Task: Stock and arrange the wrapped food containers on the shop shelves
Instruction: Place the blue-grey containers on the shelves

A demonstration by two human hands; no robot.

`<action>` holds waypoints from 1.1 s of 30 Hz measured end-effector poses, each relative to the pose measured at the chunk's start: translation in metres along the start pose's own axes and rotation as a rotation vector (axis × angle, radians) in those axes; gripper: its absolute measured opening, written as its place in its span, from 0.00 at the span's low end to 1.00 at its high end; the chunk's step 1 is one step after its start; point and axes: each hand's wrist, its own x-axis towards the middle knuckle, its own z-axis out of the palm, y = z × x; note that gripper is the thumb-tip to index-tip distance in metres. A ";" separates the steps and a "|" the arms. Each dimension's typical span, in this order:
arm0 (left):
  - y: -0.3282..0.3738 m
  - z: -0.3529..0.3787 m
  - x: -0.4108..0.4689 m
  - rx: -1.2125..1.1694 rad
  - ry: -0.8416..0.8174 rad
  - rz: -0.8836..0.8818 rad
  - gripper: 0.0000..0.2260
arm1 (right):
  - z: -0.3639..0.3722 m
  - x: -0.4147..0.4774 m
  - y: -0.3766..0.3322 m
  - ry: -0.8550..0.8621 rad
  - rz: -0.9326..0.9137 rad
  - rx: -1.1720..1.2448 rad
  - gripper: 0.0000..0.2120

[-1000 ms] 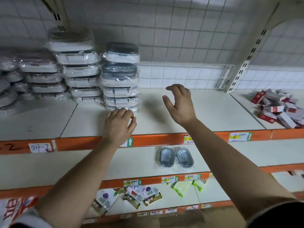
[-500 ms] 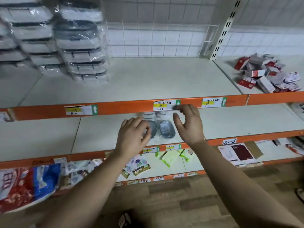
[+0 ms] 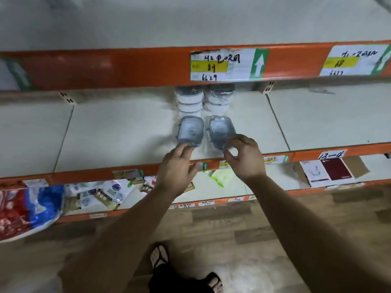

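Reaching into the middle shelf (image 3: 127, 132): two shrink-wrapped container stacks lie on their sides, side by side near the front lip, grey lids toward the front. Left hand (image 3: 177, 166) fingers fairly straight, tips at the near end of the left stack (image 3: 190, 132). Right hand (image 3: 246, 158) thumb and fingers curved, parted, at the right stack (image 3: 222, 130); blur hides whether it pinches yet. Judged light, rigid plastic under slick, loose film, so grip each by its sides, not the wrap. Upper shelf edge (image 3: 127, 66) overhangs low; bare board either side gives sliding room
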 end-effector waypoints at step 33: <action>0.033 -0.068 -0.048 -0.130 0.233 -0.054 0.25 | -0.039 -0.077 -0.024 0.293 0.031 0.259 0.19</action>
